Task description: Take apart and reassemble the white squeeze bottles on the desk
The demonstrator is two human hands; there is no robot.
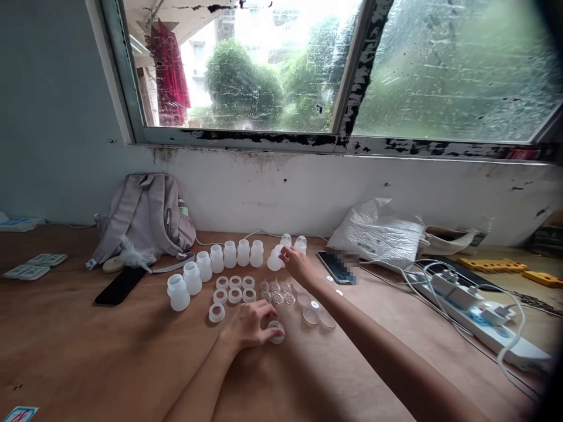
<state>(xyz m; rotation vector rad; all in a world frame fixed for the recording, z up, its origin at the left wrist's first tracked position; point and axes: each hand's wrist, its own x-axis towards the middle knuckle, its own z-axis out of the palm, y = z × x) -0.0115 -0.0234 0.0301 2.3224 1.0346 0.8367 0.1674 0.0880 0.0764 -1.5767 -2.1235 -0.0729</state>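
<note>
My left hand (250, 324) rests low over the table, its thumb and fingers curled round a small translucent round piece (277, 333). Farther forward, my right hand (297, 264) has its fingers pinched at a small white plastic bottle (274, 259), which looks tilted; its upper part is partly hidden. Clear dome-shaped caps (301, 243) stand just behind that hand. Between the hands lie several white screw rings (235, 295), clear nipple-like pieces (275, 287) and clear flat discs (310, 316). More white bottles (204, 266) stand upright in a curved row to the left.
A grey backpack (145, 214) leans on the wall, with a black phone (119, 286) before it. Another phone (336, 268) lies near a silver plastic bag (378, 231). On the right is a power strip (488, 322) with chargers and loose white cables. A window is above.
</note>
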